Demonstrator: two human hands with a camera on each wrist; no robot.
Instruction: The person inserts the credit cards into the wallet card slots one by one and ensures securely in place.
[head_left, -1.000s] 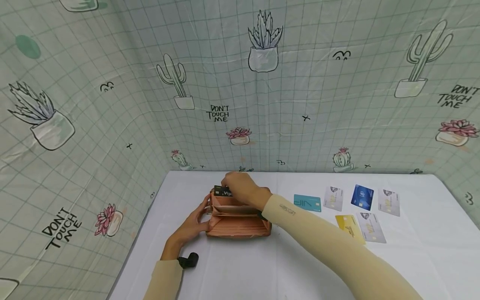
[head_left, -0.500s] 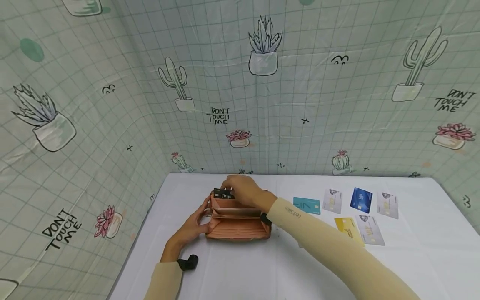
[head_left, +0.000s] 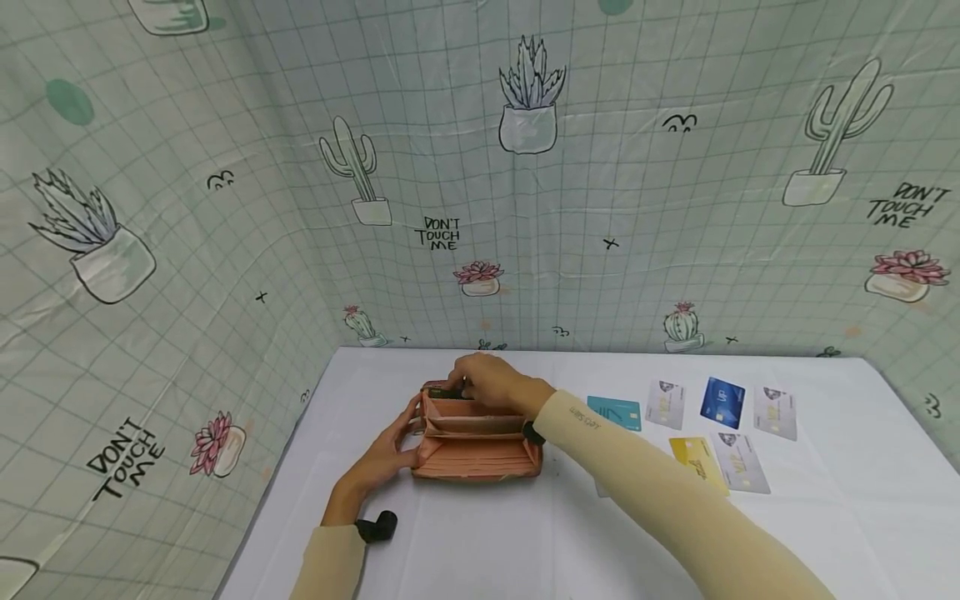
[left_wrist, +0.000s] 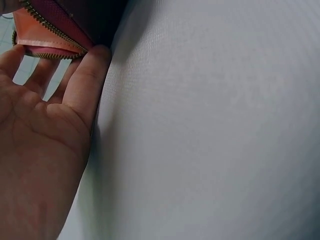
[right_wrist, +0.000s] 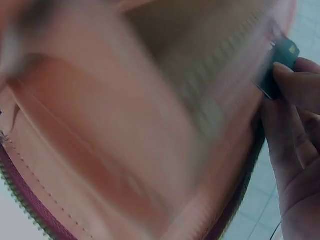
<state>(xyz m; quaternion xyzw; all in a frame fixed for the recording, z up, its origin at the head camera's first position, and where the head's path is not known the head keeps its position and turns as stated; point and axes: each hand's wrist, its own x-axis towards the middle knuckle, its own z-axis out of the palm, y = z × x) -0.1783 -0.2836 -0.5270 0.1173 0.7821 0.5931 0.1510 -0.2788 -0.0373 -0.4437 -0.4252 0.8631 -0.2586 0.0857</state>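
Note:
A pink zip wallet (head_left: pixel 476 442) lies open on the white table (head_left: pixel 480 533). My left hand (head_left: pixel 386 450) holds its left end, thumb (left_wrist: pixel 89 75) on the near corner and fingers past the zip edge (left_wrist: pixel 50 30). My right hand (head_left: pixel 491 382) reaches over the wallet's far side and pinches a black card (head_left: pixel 448 392). The card sits low in the far pocket with only its top edge showing. In the blurred right wrist view, my fingertips (right_wrist: pixel 295 95) grip the card's dark corner (right_wrist: pixel 281 67) against the wallet's pink lining (right_wrist: pixel 125 140).
Several cards lie in two rows to the right of the wallet: teal (head_left: pixel 617 412), white (head_left: pixel 665 404), blue (head_left: pixel 722 402), white (head_left: pixel 776 412), yellow (head_left: pixel 697 461), white (head_left: pixel 739 463). A cactus-print sheet (head_left: pixel 525 208) walls the table at the back and left.
My right hand has pushed the black card down into the wallet's far pocket; the "Vip" print that stood above the edge is now hidden. The left hand has stayed in place.

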